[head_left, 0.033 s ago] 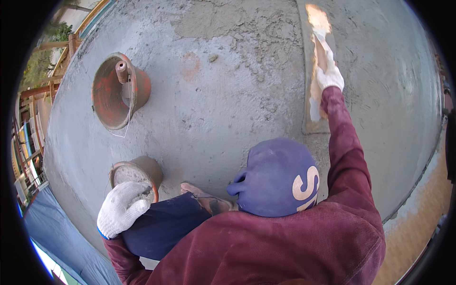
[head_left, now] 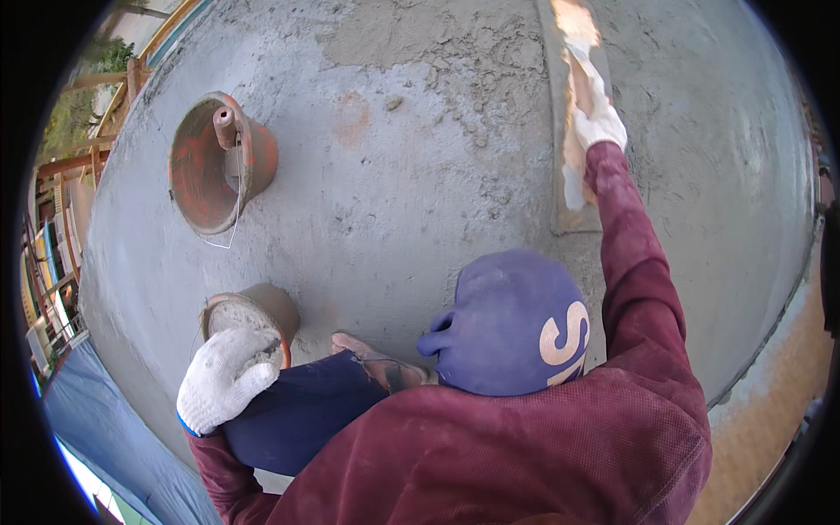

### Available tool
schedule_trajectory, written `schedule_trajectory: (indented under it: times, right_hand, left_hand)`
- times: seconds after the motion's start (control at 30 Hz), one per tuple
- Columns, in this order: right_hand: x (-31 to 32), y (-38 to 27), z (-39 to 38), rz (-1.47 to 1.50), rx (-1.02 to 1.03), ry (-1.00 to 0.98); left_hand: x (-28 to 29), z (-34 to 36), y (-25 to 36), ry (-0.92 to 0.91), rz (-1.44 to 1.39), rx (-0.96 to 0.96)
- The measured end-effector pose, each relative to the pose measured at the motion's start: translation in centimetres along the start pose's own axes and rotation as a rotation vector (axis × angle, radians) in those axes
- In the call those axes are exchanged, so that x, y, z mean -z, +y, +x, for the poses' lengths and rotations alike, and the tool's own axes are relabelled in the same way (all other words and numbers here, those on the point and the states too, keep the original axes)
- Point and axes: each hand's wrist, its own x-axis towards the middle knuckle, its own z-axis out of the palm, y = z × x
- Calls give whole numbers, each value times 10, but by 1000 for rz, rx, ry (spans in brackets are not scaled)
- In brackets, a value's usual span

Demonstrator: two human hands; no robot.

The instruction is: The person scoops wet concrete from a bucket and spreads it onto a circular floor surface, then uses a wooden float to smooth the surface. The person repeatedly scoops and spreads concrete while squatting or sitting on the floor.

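My right hand, in a white glove, grips the handle of a long plastering float lying flat on grey cement at the far right. Pale, worn wood shows along the float's handle bar. My left hand, also in a white glove, rests by my bent knee, thumb apart from loosely curled fingers. Beside it, partly covered by the glove, stands a small bucket with grey mortar in it. Its fingertips look grey with cement; whether they touch the bucket's rim is hidden.
A larger bucket with a tool handle and wire bail lies tilted at left. Rough mortar covers part of the slab. A round blue cloth shape and a foot are near me. Blue tarp hangs lower left.
My right hand and the float have slid slightly farther away and a little to the left. My left hand stays nearly still by the small bucket.
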Motion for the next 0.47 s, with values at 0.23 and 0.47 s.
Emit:
schedule_trajectory:
  times: [0.23,0.47]
  right_hand:
    - [-34,-100,-54,20,469,-71]
    - [4,1,-151,311,376,-118]
  left_hand:
    - [12,46,24,-13,83,-368]
    - [2,9,-9,44,-17,-93]
